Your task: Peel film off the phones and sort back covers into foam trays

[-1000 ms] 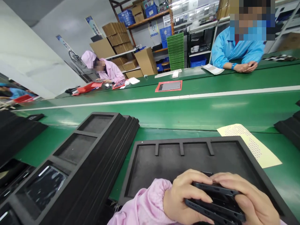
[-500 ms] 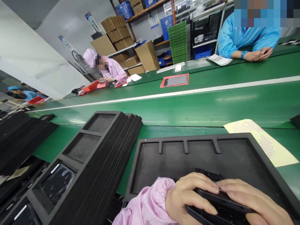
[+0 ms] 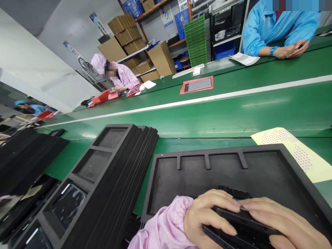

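At the bottom of the head view both my hands grip a small stack of thin black device frames [image 3: 241, 226]. My left hand [image 3: 207, 216], in a pink sleeve, wraps its fingers over the stack's near end. My right hand [image 3: 282, 223] closes over the far end from the right. They hold the stack low over the black foam tray [image 3: 197, 173], which has short divider ribs along its far wall. One more dark piece [image 3: 233, 192] lies in the tray just beyond my fingers.
A stack of black foam trays with pockets [image 3: 103, 169] lies to the left, some holding glossy parts [image 3: 64, 204]. A yellow perforated sheet [image 3: 295, 150] lies right. Beyond runs the green conveyor [image 3: 207, 114] with a red-framed panel [image 3: 198, 85]. People in pink [image 3: 121, 76] and blue [image 3: 277, 27] sit opposite.
The view has tipped down and slightly left, so the tray and belt sit higher in the picture. My hands keep the same grip on the stack.
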`<state>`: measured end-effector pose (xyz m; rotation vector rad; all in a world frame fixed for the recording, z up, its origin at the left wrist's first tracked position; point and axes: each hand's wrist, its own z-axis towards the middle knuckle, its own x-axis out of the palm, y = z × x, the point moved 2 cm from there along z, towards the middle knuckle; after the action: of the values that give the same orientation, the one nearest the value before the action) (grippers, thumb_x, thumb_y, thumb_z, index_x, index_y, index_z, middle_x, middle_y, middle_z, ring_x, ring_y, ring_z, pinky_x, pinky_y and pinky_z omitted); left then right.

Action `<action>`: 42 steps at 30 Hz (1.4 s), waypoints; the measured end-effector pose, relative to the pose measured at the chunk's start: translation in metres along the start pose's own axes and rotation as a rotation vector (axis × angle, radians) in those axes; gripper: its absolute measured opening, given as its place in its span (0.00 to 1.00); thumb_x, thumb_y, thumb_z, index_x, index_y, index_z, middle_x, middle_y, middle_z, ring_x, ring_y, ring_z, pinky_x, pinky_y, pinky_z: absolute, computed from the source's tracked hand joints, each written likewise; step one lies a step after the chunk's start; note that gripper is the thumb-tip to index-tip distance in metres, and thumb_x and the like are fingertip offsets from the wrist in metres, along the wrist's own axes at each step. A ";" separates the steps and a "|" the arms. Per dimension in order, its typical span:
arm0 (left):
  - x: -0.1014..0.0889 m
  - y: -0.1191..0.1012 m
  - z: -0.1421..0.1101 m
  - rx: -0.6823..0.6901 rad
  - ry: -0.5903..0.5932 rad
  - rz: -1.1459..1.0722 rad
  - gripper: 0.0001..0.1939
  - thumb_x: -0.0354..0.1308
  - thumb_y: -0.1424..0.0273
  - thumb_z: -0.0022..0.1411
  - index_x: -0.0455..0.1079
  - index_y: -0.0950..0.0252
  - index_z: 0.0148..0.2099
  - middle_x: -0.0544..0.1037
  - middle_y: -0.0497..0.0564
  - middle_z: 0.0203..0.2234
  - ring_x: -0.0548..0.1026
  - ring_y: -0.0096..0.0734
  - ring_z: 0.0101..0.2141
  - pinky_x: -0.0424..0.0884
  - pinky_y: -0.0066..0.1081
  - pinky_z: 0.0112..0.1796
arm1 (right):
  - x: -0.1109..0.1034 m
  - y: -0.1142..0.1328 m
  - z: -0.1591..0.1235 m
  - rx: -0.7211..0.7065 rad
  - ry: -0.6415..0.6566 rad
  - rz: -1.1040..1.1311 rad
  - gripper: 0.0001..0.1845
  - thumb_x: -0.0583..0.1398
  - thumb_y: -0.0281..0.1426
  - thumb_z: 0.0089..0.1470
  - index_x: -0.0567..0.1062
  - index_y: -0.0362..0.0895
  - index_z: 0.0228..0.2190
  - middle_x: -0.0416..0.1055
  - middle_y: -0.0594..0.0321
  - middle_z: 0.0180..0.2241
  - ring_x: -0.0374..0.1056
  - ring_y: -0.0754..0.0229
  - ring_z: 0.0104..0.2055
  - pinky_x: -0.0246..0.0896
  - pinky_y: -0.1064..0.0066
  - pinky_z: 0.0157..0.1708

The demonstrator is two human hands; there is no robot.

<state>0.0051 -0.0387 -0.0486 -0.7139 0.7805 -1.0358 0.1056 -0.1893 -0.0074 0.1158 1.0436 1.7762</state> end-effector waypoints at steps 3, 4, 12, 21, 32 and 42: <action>-0.001 0.001 0.002 -0.058 0.025 0.043 0.28 0.47 0.40 0.54 0.66 0.61 0.30 0.76 0.55 0.33 0.76 0.36 0.36 0.70 0.38 0.46 | -0.001 0.002 0.006 0.003 -0.006 -0.029 0.14 0.53 0.41 0.60 0.76 0.49 0.38 0.76 0.62 0.32 0.74 0.57 0.31 0.72 0.72 0.34; -0.003 -0.003 0.008 -0.013 0.015 0.034 0.25 0.47 0.43 0.57 0.66 0.61 0.31 0.76 0.54 0.33 0.76 0.35 0.36 0.71 0.36 0.45 | -0.002 0.003 0.009 0.008 -0.011 -0.036 0.14 0.53 0.41 0.60 0.77 0.49 0.37 0.76 0.62 0.32 0.74 0.57 0.31 0.72 0.73 0.34; -0.015 -0.031 0.048 0.234 -0.056 -0.002 0.19 0.55 0.52 0.58 0.64 0.64 0.34 0.76 0.58 0.34 0.78 0.37 0.35 0.75 0.34 0.42 | -0.010 0.010 0.032 -0.014 0.025 -0.133 0.15 0.52 0.39 0.61 0.77 0.48 0.32 0.77 0.63 0.28 0.74 0.59 0.27 0.72 0.77 0.29; -0.015 -0.026 0.042 0.207 -0.016 -0.063 0.17 0.60 0.55 0.56 0.66 0.63 0.39 0.75 0.58 0.41 0.76 0.37 0.40 0.71 0.35 0.47 | -0.007 0.012 0.032 0.011 -0.027 -0.182 0.18 0.50 0.39 0.63 0.75 0.47 0.29 0.76 0.64 0.27 0.74 0.61 0.27 0.71 0.79 0.27; -0.014 -0.031 0.045 0.181 -0.043 -0.026 0.16 0.63 0.58 0.54 0.67 0.64 0.37 0.76 0.59 0.41 0.77 0.37 0.39 0.70 0.34 0.47 | -0.005 0.009 0.027 0.115 -0.038 -0.137 0.16 0.49 0.38 0.63 0.74 0.47 0.31 0.76 0.64 0.29 0.73 0.61 0.30 0.70 0.77 0.32; -0.012 -0.030 0.043 0.168 -0.027 -0.024 0.16 0.62 0.57 0.55 0.66 0.62 0.38 0.75 0.58 0.42 0.76 0.37 0.41 0.70 0.33 0.47 | -0.006 0.002 0.020 0.170 -0.003 -0.021 0.15 0.50 0.37 0.63 0.74 0.47 0.34 0.75 0.61 0.32 0.72 0.58 0.34 0.71 0.72 0.35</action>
<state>0.0236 -0.0321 0.0020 -0.5933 0.6548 -1.0974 0.1176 -0.1824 0.0085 0.2117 1.1890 1.6658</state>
